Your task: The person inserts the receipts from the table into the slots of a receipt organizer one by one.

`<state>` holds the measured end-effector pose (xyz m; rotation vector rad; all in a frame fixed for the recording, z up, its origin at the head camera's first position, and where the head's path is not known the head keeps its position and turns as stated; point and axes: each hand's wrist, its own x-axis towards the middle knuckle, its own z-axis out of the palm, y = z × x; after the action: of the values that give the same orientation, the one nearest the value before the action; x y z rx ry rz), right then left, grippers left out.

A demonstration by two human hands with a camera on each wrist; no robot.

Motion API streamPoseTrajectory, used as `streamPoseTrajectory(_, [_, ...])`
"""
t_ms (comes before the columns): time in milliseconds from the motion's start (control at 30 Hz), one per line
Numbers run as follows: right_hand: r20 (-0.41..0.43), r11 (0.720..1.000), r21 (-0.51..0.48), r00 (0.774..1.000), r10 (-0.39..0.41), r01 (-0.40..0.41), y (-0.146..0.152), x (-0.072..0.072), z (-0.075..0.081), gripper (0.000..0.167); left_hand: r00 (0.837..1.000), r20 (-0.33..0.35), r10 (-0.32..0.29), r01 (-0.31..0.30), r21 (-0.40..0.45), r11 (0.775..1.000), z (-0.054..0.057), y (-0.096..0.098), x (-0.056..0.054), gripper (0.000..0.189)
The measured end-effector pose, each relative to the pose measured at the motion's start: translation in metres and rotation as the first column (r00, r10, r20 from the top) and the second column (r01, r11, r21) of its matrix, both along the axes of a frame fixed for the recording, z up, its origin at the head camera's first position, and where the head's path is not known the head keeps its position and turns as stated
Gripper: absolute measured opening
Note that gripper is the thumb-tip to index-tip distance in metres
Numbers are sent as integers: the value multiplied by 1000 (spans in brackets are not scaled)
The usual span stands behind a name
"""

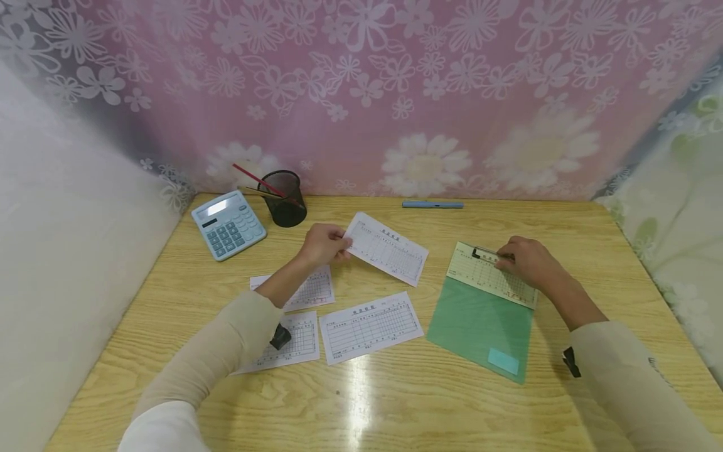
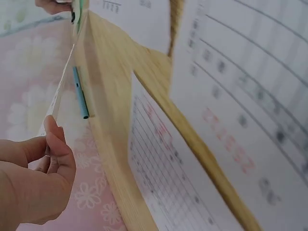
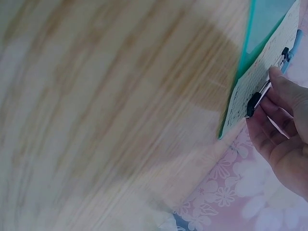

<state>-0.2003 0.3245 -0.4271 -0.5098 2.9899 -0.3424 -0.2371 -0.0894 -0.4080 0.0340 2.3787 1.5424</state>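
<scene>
My left hand point(image 1: 327, 243) pinches a white printed form point(image 1: 386, 248) by its left edge, between thumb and fingers. The form is raised and tilted above the table; the left wrist view shows it almost edge-on. At the right lies a green clipboard point(image 1: 480, 326) with a yellow printed form point(image 1: 469, 267) along its top. My right hand point(image 1: 528, 260) grips the metal clip point(image 3: 263, 89) at the clipboard's top edge, thumb on one side and fingers on the other. Whether the clip's jaw is raised cannot be made out.
Several more white forms lie on the wooden table, one at centre point(image 1: 369, 326) and others partly under my left forearm. A blue calculator point(image 1: 228, 226) and black mesh pen cup point(image 1: 287, 201) stand back left. A blue pen point(image 1: 432, 204) lies near the wall.
</scene>
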Motion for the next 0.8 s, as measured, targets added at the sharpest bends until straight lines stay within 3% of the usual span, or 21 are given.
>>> streamPoseTrajectory(167, [9,1000,1,1000,4,-4,-1,-1,0,32,1000,8,5,-6,60,998,3,16,3,15])
streamPoseTrajectory(333, [20,1000,-11,1000,-4,4,-1,-1,1,32,999,-18,-43,44,72,996,-4,43,8,18])
streamPoseTrajectory(500, [22,1000,-9,1000,-4,4,-1,-2,1,32,996,33,-83,80,89,993,-9,74,12,20])
streamPoseTrajectory(800, [22,1000,-6,1000,-8,8,-1,-2,2,31,995,89,-43,35,83,996,-22,115,21,16])
